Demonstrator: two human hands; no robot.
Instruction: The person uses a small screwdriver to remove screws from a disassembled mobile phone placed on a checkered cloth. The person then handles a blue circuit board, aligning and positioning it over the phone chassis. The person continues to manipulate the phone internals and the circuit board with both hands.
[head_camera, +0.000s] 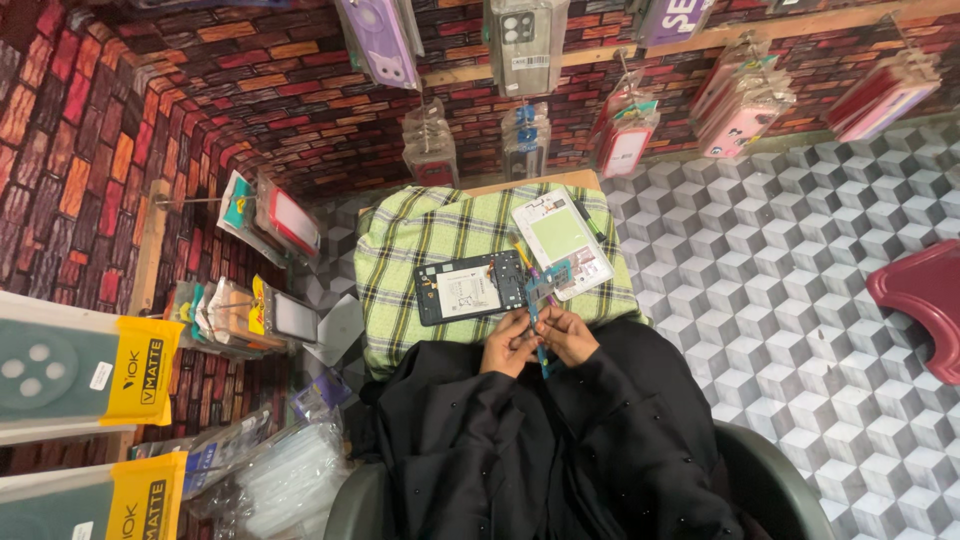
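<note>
Slim blue tool (541, 335); both hands (538, 340) pinching.

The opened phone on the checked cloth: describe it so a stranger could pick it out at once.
Find the green-and-yellow checked cloth covering the small table. On it, just above the person's left hand, lies the opened phone, a dark rectangle with a white battery showing. The white rectangular panel with a pale green middle beside it is lighter and tilted.
</note>
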